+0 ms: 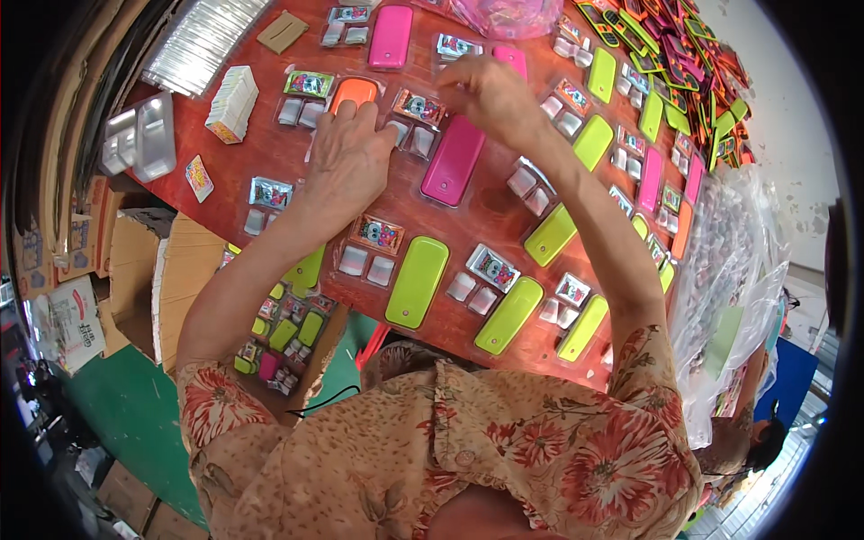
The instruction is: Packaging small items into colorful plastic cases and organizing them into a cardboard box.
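Nearest is the wearer's flowered shirt [576,450]. To the lower left stands an open carton [193,270] containing packed sets with lime and magenta cases. Along the near edge of the red table [238,166] lie clear trays, each with a lime case [418,281], a printed packet [376,234] and two white pieces [366,267].

Further in, a magenta case [452,166] lies aslant in its tray, between the forearms. The left hand [346,162] is palm down, its curled fingers at the near end of an orange case [353,91], which lies in a tray beyond the near row. The fingertips are hidden; whether they grasp anything cannot be told. The right hand [495,99] is raised over the area just beyond the magenta case, wrist bent, fingers drawn together; whether it holds anything cannot be told.

Left of the orange case stands a stack of white cards [231,106], with a loose printed card [199,178] nearer the wearer. Farther off are nested clear trays [200,45], a brown cardboard piece [283,32], a pink case [391,36] and a pink bag [513,16]. A heap of multicoloured parts [670,58] occupies the far right.
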The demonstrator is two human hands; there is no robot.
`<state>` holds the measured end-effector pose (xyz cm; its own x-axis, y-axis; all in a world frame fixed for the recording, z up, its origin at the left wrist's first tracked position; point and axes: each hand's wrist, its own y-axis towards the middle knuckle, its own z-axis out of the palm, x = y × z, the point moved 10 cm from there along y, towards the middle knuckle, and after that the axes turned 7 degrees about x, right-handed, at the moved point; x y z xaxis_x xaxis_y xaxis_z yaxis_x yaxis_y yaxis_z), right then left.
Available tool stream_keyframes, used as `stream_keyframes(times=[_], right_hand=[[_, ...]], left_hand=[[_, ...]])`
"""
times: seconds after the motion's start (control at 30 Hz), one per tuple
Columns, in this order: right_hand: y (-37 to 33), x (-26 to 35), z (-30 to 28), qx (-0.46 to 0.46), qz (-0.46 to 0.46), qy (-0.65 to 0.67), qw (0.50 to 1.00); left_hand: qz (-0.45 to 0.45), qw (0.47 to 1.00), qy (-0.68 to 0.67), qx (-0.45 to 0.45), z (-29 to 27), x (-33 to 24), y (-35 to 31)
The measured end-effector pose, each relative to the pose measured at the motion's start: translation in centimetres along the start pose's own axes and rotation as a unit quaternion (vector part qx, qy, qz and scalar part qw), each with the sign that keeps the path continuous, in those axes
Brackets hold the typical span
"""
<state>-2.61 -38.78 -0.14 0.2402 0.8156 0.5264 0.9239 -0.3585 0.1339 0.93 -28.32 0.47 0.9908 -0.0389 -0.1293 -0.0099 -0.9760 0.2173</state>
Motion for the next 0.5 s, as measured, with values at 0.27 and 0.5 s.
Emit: stream_keyframes(times=[0.27,0.5], right_hand=[[-3.4,6.9,4.3,-0.067,-0.081,-0.169,0.980],[-2.9,6.5,3.4,-0.057,0.009,-0.120,0.991]], left_hand=[[-0.026,0.998,0.026,0.051,-0.1,0.4,-0.1],[-0.032,0.993,0.109,0.036,0.6,0.1,0.5]])
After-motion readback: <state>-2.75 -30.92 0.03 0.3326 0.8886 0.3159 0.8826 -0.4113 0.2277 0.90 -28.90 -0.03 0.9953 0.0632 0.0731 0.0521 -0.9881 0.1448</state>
